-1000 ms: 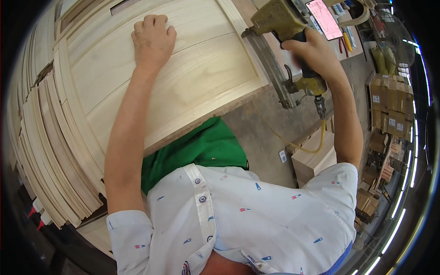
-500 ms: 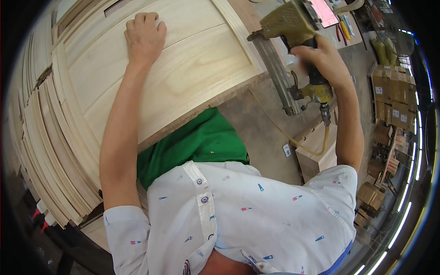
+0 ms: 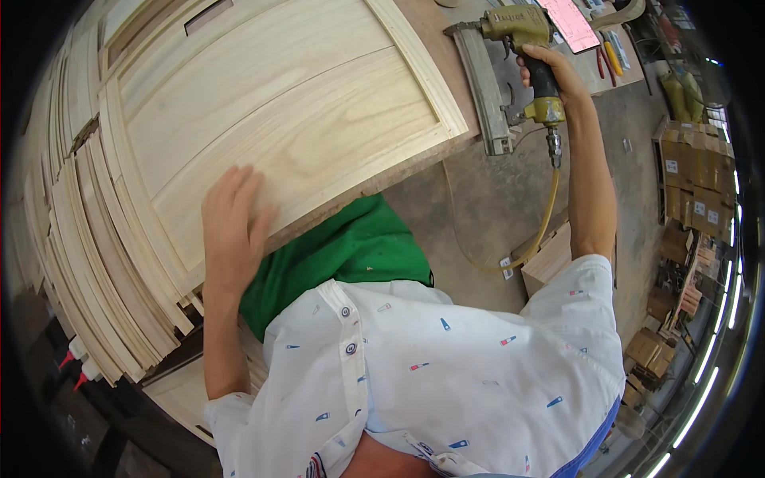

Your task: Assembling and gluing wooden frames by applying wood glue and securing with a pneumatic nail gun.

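Note:
A pale wooden framed panel (image 3: 295,119) lies in front of me, with a raised border strip along its edges. Over its near left edge is my left hand (image 3: 233,227), slightly blurred, fingers stretched out and holding nothing; whether it touches the wood I cannot tell. To the right of the panel, my right hand (image 3: 555,70) grips the black handle of a yellow-green pneumatic nail gun (image 3: 516,25). The gun's long grey magazine hangs beside the panel's right corner. A yellow air hose (image 3: 550,211) runs down from the fitting under the handle.
Stacked wooden strips or frames (image 3: 103,263) stand along the left. Beyond the nail gun, the worktop holds a pink sheet-like rectangle (image 3: 570,28), yellow-handled pliers (image 3: 613,56) and other tools. A wooden box (image 3: 548,263) sits on the floor. Cardboard boxes (image 3: 689,175) are piled at the far right.
My left hand has drawn back toward me, from the middle of the panel to its near left edge, and its curled fingers have straightened. The nail gun has moved farther from me and turned slightly.

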Available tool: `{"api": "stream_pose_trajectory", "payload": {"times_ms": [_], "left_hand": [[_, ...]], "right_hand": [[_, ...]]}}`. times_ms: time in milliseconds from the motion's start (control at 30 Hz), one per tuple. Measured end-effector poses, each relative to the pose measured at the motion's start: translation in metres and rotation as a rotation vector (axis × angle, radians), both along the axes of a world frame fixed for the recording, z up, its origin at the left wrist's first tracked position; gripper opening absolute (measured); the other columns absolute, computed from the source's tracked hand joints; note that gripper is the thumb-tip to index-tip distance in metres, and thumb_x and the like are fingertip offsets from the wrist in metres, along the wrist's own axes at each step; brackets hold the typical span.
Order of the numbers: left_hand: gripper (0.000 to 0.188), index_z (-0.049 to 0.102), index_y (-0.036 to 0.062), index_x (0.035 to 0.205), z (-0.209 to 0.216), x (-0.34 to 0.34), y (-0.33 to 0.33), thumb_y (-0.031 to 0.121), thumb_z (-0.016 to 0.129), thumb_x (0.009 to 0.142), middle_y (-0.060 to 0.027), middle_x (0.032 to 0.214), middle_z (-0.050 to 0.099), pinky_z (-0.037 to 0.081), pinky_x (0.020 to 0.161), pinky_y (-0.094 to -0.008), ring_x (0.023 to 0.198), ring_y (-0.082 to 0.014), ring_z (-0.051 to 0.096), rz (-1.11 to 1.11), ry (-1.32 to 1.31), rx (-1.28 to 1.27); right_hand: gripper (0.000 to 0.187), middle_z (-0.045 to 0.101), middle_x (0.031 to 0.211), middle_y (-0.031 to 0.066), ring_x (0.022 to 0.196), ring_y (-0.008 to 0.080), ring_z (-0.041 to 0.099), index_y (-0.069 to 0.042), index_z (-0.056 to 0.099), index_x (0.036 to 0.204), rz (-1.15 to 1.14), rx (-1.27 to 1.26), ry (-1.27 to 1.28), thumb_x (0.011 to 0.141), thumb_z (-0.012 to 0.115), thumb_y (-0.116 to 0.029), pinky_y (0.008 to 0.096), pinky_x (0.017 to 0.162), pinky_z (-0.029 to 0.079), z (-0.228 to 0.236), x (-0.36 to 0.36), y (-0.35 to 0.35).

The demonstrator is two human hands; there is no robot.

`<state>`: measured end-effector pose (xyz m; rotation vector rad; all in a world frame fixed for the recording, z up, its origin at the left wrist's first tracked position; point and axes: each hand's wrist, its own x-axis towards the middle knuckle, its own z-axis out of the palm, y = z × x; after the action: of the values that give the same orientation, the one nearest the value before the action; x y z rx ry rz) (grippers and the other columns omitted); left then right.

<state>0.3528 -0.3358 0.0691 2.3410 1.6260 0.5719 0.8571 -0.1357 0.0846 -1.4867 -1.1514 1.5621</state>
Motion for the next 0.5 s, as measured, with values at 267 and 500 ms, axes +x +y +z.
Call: {"api": "stream_pose_trajectory", "payload": {"times_ms": [267, 500], "left_hand": [[0.046, 0.058, 0.0009, 0.124, -0.006, -0.018, -0.066, 0.005, 0.072, 0.08, -0.015, 0.132, 0.052, 0.037, 0.106, -0.0419, 0.128, -0.0342, 0.046, 0.226, -0.034, -0.062], [0.04, 0.061, 0.0015, 0.12, -0.019, -0.04, -0.079, 0.001, 0.071, 0.081, -0.0145, 0.118, 0.053, 0.042, 0.101, -0.0407, 0.123, -0.0336, 0.049, 0.305, -0.088, -0.046]], "right_hand": [[0.053, 0.07, 0.083, 0.0184, 0.073, 0.0257, 0.068, 0.007, 0.069, 0.093, -0.019, 0.424, -1.009, 0.087, 0.065, -0.046, 0.0374, 0.069, 0.052, -0.025, -0.008, 0.0], [0.037, 0.065, 0.099, 0.0232, 0.095, 0.0367, 0.063, 0.003, 0.066, 0.105, -0.181, 0.78, -1.185, 0.084, 0.067, -0.028, 0.0421, 0.082, 0.05, -0.008, -0.061, -0.045]]}}
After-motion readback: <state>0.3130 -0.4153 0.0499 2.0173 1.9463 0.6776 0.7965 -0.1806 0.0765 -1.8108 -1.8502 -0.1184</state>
